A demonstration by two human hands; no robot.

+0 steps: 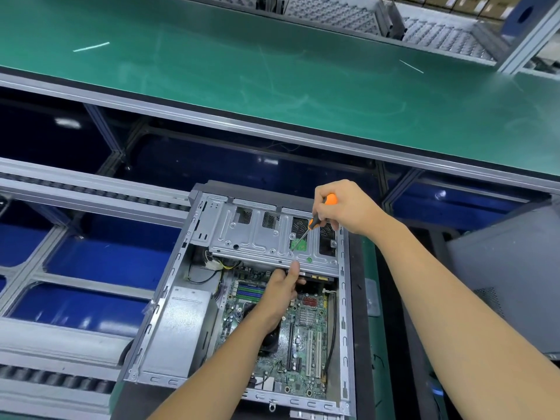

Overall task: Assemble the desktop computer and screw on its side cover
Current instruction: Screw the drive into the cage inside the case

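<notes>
An open desktop computer case lies on its side with its motherboard and grey power supply exposed. A silver drive cage spans the case's far end. My right hand grips an orange-and-black screwdriver, its tip down on the cage near a green patch. My left hand reaches in over the motherboard and holds the cage's near edge, thumb on top and fingers tucked under it. The side cover is not identifiable in view.
A green bench top runs across the far side. Roller rails and blue bins lie to the left. A grey panel or case stands at the right. Perforated metal trays sit at the back.
</notes>
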